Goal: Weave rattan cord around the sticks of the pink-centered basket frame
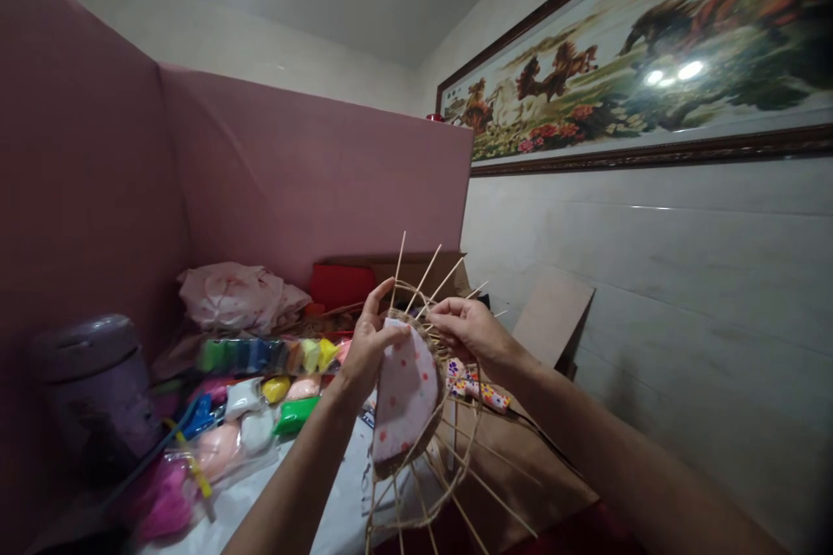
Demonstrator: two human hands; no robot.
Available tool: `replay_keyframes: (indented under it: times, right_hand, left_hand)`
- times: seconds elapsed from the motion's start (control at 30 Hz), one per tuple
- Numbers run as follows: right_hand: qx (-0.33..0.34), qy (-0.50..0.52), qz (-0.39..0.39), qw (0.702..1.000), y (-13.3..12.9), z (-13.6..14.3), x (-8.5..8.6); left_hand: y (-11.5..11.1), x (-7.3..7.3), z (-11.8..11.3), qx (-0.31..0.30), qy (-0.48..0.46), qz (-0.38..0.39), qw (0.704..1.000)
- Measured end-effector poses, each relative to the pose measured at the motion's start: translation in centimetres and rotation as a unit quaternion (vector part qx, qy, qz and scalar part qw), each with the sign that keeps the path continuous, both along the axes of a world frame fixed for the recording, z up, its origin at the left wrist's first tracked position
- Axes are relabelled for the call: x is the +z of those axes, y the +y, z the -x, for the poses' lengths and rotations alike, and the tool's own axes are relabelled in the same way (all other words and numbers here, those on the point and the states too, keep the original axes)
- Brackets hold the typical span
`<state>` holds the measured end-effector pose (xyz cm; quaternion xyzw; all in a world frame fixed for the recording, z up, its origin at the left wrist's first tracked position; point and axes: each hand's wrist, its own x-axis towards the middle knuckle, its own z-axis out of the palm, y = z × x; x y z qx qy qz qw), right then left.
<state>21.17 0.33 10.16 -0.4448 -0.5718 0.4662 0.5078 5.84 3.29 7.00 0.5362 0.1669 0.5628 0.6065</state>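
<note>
Clasping a half-round, red-dotted pale fabric panel (407, 390) above the white-covered table (247, 512), the left hand (372, 338) steadies it; the right hand (465, 325) pinches loose tan twine (480, 403). Its curved rim looks bound (seemingly done); the thin wooden sticks (424, 277) have bare tips.

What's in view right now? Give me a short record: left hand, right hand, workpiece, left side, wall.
left hand: the left hand holds the upper edge of the dotted half-round piece, thumb on its face
right hand: the right hand pinches the twine near the upper sticks
workpiece: sticks fan out around the curved edge
left side: coloured packets, lidded container
wall: framed horse picture
</note>
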Motion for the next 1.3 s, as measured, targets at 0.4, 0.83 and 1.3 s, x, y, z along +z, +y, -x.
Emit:
replay_keyframes:
  times: [0.4,0.83,1.3]
  right_hand:
    - [-0.049,-0.129,-0.094,0.986,1.1,-1.3,-1.3]
    - [-0.083,-0.138,-0.102,0.982,0.0,-1.1,-0.4]
    - [-0.083,-0.106,-0.079,0.988,0.0,-0.9,-0.7]
  left_hand:
    - [0.3,-0.3,0.0,0.03,0.003,-0.037,0.999]
    - [0.0,-0.1,-0.3,0.055,0.004,-0.05,0.997]
    - [-0.4,0.3,-0.6,0.045,0.007,0.039,0.998]
